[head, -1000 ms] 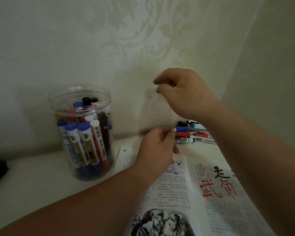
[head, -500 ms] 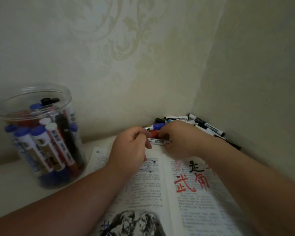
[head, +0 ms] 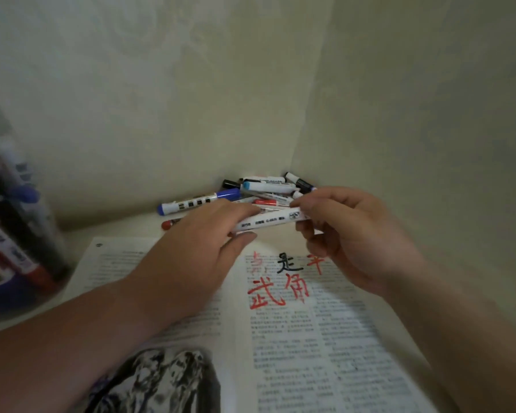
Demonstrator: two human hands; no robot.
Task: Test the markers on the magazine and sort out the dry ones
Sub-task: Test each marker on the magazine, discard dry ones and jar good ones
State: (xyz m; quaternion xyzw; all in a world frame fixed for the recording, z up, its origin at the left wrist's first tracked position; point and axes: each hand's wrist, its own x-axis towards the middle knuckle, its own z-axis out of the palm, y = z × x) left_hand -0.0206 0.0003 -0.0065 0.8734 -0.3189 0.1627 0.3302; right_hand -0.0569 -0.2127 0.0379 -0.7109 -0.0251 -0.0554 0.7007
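While the clear plastic jar of markers (head: pixel 15 234) stands far left, the left hand (head: pixel 197 248) pinches one end of a long white marker with black print (head: pixel 268 222) over the open paper magazine (head: pixel 325 338), and the right hand (head: pixel 355 239) grips the other end.

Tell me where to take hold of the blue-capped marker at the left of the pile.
Grip the blue-capped marker at its white mid-barrel, from above and the left: it lies flat, its left end clear of the pile, while the wall stands close behind.
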